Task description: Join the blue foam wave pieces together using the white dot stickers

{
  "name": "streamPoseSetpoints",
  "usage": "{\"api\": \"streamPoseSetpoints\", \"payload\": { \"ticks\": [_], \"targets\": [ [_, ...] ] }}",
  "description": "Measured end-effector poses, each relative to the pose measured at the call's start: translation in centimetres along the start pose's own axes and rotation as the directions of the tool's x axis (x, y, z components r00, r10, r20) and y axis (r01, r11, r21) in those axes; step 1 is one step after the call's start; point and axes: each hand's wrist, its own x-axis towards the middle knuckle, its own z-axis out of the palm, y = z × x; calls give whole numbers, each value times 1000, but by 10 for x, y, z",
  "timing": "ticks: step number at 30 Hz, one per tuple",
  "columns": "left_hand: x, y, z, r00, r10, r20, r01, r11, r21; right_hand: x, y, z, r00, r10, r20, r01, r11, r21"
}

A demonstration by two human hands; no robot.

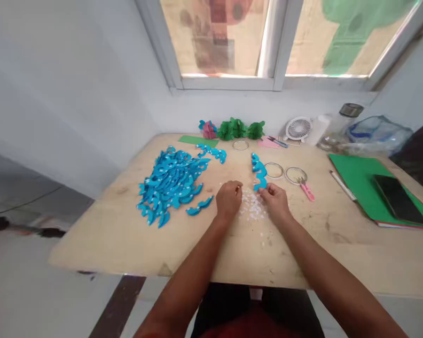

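My right hand [275,199] pinches the near end of a scalloped blue paper strip [259,172] with white dots. Its far end extends away from me over the table. To the left, my left hand [229,199] is closed with the fingertips together; what they hold, if anything, is too small to make out. Small white paper bits [253,206] lie scattered between and below the hands. A big pile of blue paper pieces [176,180] with white dots spreads to the left. One loose blue piece [199,205] sits between that pile and my left hand.
Wire rings [274,164], a pink-handled tool [307,191] and a white pen [342,185] lie to the right. A phone [399,199] rests on a green folder [356,164]. Along the wall stand green paper flowers [238,129], a small fan [298,128] and a bottle [348,117].
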Motion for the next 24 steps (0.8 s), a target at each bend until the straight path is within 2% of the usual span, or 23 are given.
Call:
{"api": "streamPoseSetpoints", "payload": {
  "ticks": [3, 5, 8, 11, 14, 18, 22, 24],
  "targets": [
    [1, 0, -1, 995, -94, 45, 94, 996, 10, 1, 3, -1, 1000, -14, 3, 14, 1000, -12],
    [3, -1, -2, 993, -108, 40, 108, 994, 1, 1, 4, -2, 1000, -18, 13, 18, 1000, -17],
    [7, -3, -11, 998, -57, -13, 57, 997, -43, 1, 3, -2, 1000, -7, 30, 7, 1000, -11],
    [11, -9, -33, 999, -5, -44, 2, 999, -48, 2, 4, -1, 999, 4, 51, -5, 1000, 7],
    [8, -21, -65, 999, -5, 49, 0, 995, 103, 3, 5, -1, 998, 1, 56, -2, 1000, 9],
    [-7, -45, -95, 974, -146, 175, 65, 914, 400, 3, 8, 0, 998, -2, 58, 1, 1000, 13],
    [-20, -64, -98, 930, -218, 296, 54, 878, 476, 3, 10, 1, 999, -8, 51, 7, 1000, 4],
    [-22, -68, -95, 922, -229, 312, 55, 875, 480, 3, 9, 1, 999, -17, 42, 18, 1000, -8]
  ]
}}
